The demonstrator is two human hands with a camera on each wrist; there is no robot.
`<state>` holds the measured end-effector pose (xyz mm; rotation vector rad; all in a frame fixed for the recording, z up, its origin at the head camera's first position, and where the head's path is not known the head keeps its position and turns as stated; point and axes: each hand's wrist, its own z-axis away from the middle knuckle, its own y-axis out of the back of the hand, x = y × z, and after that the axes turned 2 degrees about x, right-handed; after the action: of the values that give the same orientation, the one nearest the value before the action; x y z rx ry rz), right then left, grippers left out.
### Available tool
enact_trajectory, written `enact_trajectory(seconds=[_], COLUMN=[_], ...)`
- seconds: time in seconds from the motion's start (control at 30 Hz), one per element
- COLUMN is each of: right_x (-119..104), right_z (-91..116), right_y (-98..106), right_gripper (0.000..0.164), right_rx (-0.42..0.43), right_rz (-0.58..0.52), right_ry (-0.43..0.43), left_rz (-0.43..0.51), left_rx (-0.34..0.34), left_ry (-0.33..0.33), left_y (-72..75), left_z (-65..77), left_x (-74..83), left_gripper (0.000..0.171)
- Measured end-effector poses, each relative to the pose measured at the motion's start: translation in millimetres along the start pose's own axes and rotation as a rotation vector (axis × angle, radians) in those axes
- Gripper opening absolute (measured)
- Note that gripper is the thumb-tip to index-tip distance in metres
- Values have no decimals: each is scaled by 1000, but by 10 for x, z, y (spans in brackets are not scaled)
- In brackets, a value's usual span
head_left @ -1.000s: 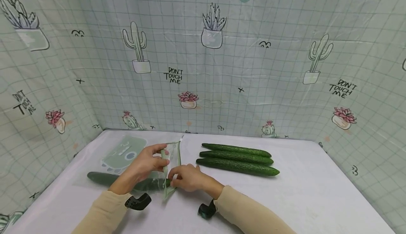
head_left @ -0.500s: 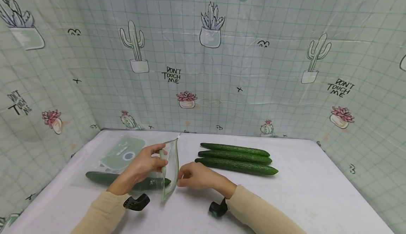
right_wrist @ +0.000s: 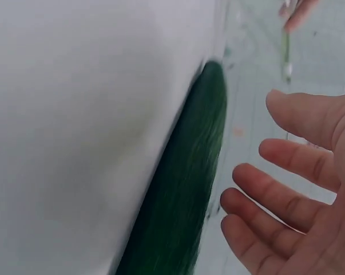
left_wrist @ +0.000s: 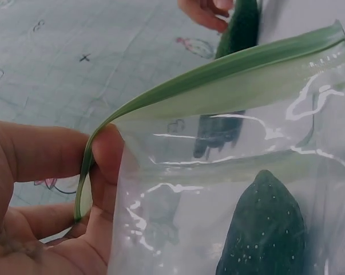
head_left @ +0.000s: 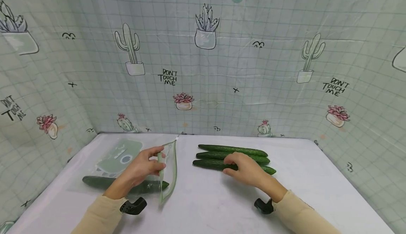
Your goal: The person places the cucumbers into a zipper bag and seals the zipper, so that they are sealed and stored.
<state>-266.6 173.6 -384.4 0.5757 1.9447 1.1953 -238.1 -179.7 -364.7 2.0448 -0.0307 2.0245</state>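
Note:
My left hand (head_left: 144, 167) pinches the green-edged mouth of a clear zip bag (left_wrist: 161, 223), holding it apart. Inside the bag lies one cucumber (head_left: 95, 182), its tip (left_wrist: 266, 223) near the opening. On the right side of the table, three cucumbers lie side by side: the far one (head_left: 222, 148), the middle one (head_left: 210, 155) and the near one (head_left: 206, 164). My right hand (head_left: 248, 170) hovers over the near cucumber, overlapping part of it in the head view. In the right wrist view its fingers (right_wrist: 275, 195) are relaxed and apart from the cucumber (right_wrist: 183, 172).
A white table (head_left: 203, 205) carries everything. Behind and beside it hangs a grid-patterned curtain (head_left: 222, 68) with cactus drawings. The bag's printed green panel (head_left: 115, 158) lies flat at the left, beyond the bagged cucumber.
My right hand has left the bag's mouth and moved right, to over the near cucumber. The left hand keeps its pinch on the bag. The view has shifted slightly.

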Motion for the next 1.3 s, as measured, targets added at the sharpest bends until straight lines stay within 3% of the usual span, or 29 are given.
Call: enact_trajectory(seconds=[0.3, 0.47, 0.77, 1.3], right_x=[373, 485, 525, 471], right_z=[232, 282, 340, 320], right_y=[159, 167, 169, 160], right_gripper=[34, 36, 50, 44], right_rx=[28, 18, -76, -43], right_rz=[137, 193, 242, 311], right_ry=[-109, -107, -141, -110], left_rz=[25, 18, -10, 20], left_rx=[-120, -122, -107, -123], left_ry=[-18, -25, -26, -36], left_y=[98, 179, 296, 241], left_z=[69, 98, 108, 103], left_x=[-31, -45, -58, -101], left_gripper=[80, 78, 77, 81])
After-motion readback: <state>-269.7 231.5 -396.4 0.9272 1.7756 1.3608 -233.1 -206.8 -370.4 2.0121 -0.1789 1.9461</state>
